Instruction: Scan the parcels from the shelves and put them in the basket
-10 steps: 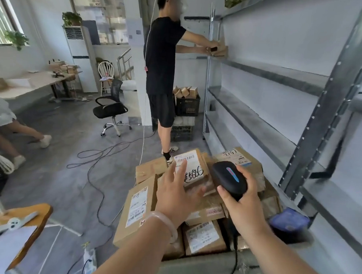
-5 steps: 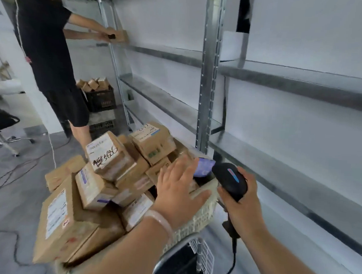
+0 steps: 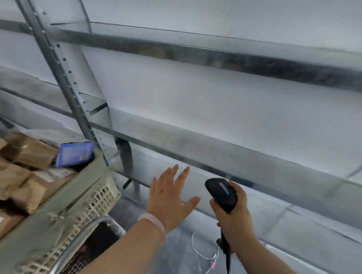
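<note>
Head view: grey metal shelves point(image 3: 226, 157).

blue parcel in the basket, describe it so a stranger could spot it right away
Start at the pale mesh basket at lower left, heaped with brown cardboard parcels. At its far corner, beside the metal shelf upright, lies the blue parcel. It is the only blue one there.

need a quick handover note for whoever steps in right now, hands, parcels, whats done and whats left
Left hand: open, empty, fingers spread, out in front of the shelves.
Right hand: grip closed on the black scanner, cable hanging below.
Basket: at the left, heaped with brown parcels and a blue packet.
Done: many parcels are in the basket.
Left: no parcels show on the shelves in view; look elsewhere for any remaining.
</note>
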Tool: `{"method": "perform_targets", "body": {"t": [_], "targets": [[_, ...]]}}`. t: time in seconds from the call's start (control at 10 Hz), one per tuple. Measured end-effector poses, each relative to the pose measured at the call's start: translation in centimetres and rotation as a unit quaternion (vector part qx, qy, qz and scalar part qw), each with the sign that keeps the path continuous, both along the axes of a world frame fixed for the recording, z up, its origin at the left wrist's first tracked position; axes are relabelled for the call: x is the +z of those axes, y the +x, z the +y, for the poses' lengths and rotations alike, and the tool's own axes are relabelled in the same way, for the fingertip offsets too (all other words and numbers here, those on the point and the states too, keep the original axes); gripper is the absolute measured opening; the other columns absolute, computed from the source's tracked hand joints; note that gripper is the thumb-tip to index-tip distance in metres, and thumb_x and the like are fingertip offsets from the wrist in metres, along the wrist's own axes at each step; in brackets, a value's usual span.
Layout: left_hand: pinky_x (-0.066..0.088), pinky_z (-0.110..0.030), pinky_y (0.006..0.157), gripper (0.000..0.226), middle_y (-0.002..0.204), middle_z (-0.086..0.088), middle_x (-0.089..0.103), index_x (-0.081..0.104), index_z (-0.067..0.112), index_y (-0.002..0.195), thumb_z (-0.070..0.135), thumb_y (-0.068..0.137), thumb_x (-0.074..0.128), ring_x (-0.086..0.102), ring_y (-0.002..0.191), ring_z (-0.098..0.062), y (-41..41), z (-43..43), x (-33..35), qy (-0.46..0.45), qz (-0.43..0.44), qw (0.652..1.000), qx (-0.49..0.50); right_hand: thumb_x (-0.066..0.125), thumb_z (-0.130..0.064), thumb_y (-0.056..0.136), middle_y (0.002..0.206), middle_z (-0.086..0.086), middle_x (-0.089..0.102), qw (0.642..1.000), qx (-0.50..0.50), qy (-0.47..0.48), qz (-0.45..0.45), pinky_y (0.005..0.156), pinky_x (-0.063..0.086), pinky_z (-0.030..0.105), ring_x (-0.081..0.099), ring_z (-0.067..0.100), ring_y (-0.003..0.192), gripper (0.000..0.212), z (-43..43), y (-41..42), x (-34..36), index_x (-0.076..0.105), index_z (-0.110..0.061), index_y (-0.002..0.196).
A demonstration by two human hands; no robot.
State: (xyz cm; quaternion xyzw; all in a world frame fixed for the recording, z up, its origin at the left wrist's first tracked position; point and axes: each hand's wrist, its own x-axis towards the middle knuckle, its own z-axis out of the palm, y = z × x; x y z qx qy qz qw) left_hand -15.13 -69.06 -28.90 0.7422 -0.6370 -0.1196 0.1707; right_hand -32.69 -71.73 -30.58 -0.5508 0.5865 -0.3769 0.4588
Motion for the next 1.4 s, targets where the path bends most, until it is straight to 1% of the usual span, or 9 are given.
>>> {"method": "perform_targets", "body": {"t": [0.1, 0.2, 0.3, 0.4, 0.6, 0.8, 0.9, 1.1, 1.4], "targets": [[0.002, -0.043, 0.124, 0.081, 0.166, 0.009, 0.000, 0.002, 0.042, 0.155, 0.068, 0.091, 0.044, -0.002, 0.152, -0.013, -4.5, -1.9, -2.6, 0.023, -0.001, 0.999, -0.032, 0.072, -0.020, 0.082, 0.108, -0.027, 0.055, 0.999, -0.030, 0.024, 0.003, 0.082, 0.056, 0.045, 0.064, 0.021, 0.089, 0.059, -0.7, -4.4, -1.9, 0.037, -0.061, 0.108], [0.002, -0.043, 0.123, 0.081, 0.165, 0.009, 0.000, 0.002, 0.043, 0.155, 0.068, 0.091, 0.044, -0.002, 0.152, -0.014, -7.6, -3.3, -5.4, 0.071, -0.004, 0.996, -0.060, 0.069, -0.024, 0.084, 0.107, -0.025, 0.056, 0.996, -0.066, 0.060, 0.014, 0.076, 0.054, 0.037, 0.064, 0.018, 0.087, 0.055, -1.1, -7.1, -4.2, 0.036, -0.054, 0.115], [-0.001, -0.043, 0.123, 0.081, 0.166, 0.009, -0.002, 0.001, 0.043, 0.155, 0.068, 0.091, 0.043, -0.004, 0.152, -0.014, -9.2, -5.0, -8.2, 0.120, -0.013, 0.990, -0.078, 0.069, -0.022, 0.085, 0.106, -0.021, 0.056, 0.991, -0.091, 0.095, 0.021, 0.073, 0.052, 0.032, 0.063, 0.017, 0.085, 0.056, -1.8, -7.8, -7.1, 0.033, -0.051, 0.118], [-0.001, -0.044, 0.123, 0.080, 0.166, 0.007, -0.003, -0.001, 0.042, 0.155, 0.068, 0.092, 0.041, -0.004, 0.153, -0.015, -9.5, -7.1, -11.5, 0.161, -0.021, 0.982, -0.098, 0.068, -0.021, 0.086, 0.102, -0.027, 0.050, 0.987, -0.106, 0.123, 0.024, 0.072, 0.048, 0.027, 0.061, 0.011, 0.087, 0.057, -3.6, -7.3, -9.9, 0.031, -0.051, 0.117], [0.001, -0.045, 0.123, 0.077, 0.166, 0.007, -0.003, -0.002, 0.043, 0.155, 0.068, 0.093, 0.037, -0.004, 0.153, -0.017, -8.7, -12.6, -21.4, 0.202, -0.040, 0.969, -0.135, 0.065, -0.030, 0.087, 0.109, -0.008, 0.056, 0.975, -0.128, 0.165, 0.072, 0.074, 0.048, 0.030, 0.062, 0.020, 0.091, 0.056, -9.7, -6.1, -18.7, 0.031, -0.045, 0.128], [-0.002, -0.047, 0.123, 0.076, 0.166, 0.006, -0.008, -0.007, 0.042, 0.155, 0.067, 0.095, 0.033, -0.008, 0.153, -0.019, -8.8, -18.1, -31.6, 0.211, -0.061, 0.960, -0.176, 0.069, -0.034, 0.085, 0.111, -0.005, 0.055, 0.971, -0.136, 0.165, 0.107, 0.084, 0.049, 0.035, 0.060, 0.022, 0.097, 0.063, -17.1, -5.5, -29.7, 0.032, -0.032, 0.136], [-0.001, -0.048, 0.123, 0.076, 0.166, 0.006, -0.008, -0.006, 0.041, 0.155, 0.066, 0.096, 0.033, -0.008, 0.153, -0.019, -8.8, -20.5, -35.7, 0.215, -0.064, 0.957, -0.186, 0.068, -0.034, 0.086, 0.107, -0.006, 0.053, 0.971, -0.145, 0.168, 0.095, 0.082, 0.044, 0.031, 0.054, 0.018, 0.095, 0.064, -20.1, -5.2, -34.2, 0.032, -0.027, 0.139], [0.005, -0.050, 0.123, 0.073, 0.166, 0.004, 0.002, -0.001, 0.039, 0.156, 0.064, 0.096, 0.032, 0.000, 0.153, -0.019, -8.5, -26.2, -41.2, 0.183, -0.077, 0.964, -0.175, 0.066, -0.037, 0.088, 0.124, 0.000, 0.054, 0.974, -0.142, 0.158, 0.077, 0.079, 0.041, 0.030, 0.049, 0.016, 0.095, 0.071, -26.8, -4.8, -40.3, 0.025, -0.027, 0.145], [0.003, -0.051, 0.123, 0.074, 0.167, 0.003, 0.001, -0.002, 0.039, 0.156, 0.064, 0.096, 0.034, -0.001, 0.153, -0.020, -8.6, -30.7, -44.4, 0.170, -0.075, 0.967, -0.174, 0.064, -0.038, 0.089, 0.109, 0.003, 0.054, 0.974, -0.147, 0.144, 0.090, 0.068, 0.043, 0.029, 0.050, 0.008, 0.063, 0.069, -33.6, -4.5, -42.1, 0.027, -0.021, 0.145]]}}
